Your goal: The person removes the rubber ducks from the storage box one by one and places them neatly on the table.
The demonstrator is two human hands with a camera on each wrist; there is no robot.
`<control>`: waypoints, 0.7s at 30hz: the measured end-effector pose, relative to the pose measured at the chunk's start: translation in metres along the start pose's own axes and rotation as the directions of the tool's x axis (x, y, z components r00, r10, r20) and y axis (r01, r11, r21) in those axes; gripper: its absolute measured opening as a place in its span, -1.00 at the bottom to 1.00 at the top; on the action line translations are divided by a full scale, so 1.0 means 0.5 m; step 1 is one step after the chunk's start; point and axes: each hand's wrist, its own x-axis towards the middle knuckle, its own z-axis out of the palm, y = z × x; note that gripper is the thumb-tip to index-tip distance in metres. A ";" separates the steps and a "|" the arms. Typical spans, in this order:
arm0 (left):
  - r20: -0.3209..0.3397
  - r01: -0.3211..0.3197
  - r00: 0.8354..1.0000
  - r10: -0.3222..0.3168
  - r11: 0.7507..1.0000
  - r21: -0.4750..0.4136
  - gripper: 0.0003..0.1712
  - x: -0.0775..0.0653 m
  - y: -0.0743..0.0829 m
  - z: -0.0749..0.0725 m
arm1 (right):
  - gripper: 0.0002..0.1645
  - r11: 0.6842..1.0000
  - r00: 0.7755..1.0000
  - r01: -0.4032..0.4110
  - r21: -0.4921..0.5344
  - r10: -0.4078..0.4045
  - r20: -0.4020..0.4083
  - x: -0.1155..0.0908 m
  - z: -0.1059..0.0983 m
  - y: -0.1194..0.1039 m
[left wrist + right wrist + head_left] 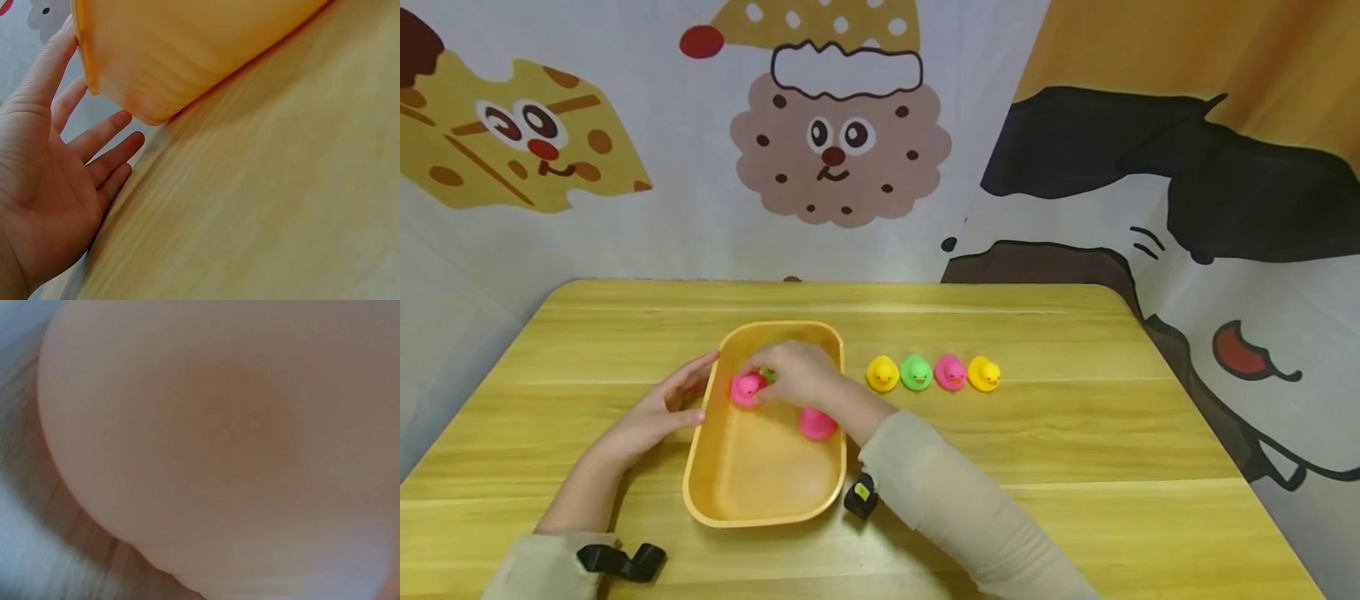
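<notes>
A yellow plastic basin [760, 500] stands on the table, its long side running away from me. My left hand [658, 414] rests at its left side, thumb at the rim and fingers spread; in the left wrist view the left hand [56, 169] has its fingers straight beside the basin wall [187, 56]. Inside the basin, my right hand [793, 375] pinches a green rubber duck [767, 372], mostly hidden by the fingers. Against that hand sits a pink rubber duck [746, 390]. Another pink duck [817, 424] lies by the right wall, under my right wrist. Blurred skin fills the right wrist view.
Right of the basin, a row of rubber ducks stands on the wooden table [1037, 467]: a yellow duck [882, 374], a green duck [916, 372], a pink duck [951, 372] and another yellow duck [983, 374]. A cartoon-printed curtain [685, 242] hangs behind the table's far edge.
</notes>
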 end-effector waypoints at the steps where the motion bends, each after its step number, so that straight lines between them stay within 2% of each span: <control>1: 0.002 -0.005 1.000 0.005 1.000 -0.001 -0.17 0.000 0.001 0.001 | -0.51 1.000 1.000 0.005 0.003 -0.005 -0.004 -0.001 0.000 0.000; 13: -0.004 0.001 1.000 -0.001 1.000 0.000 -0.17 -0.002 -0.011 -0.001 | -0.55 0.998 0.995 0.055 0.024 -0.052 -0.086 -0.032 -0.028 -0.012; 21: 0.000 -0.011 1.000 0.011 1.000 -0.008 -0.16 -0.003 -0.012 0.001 | -0.54 0.991 0.979 0.104 0.086 -0.086 -0.183 -0.061 -0.043 -0.014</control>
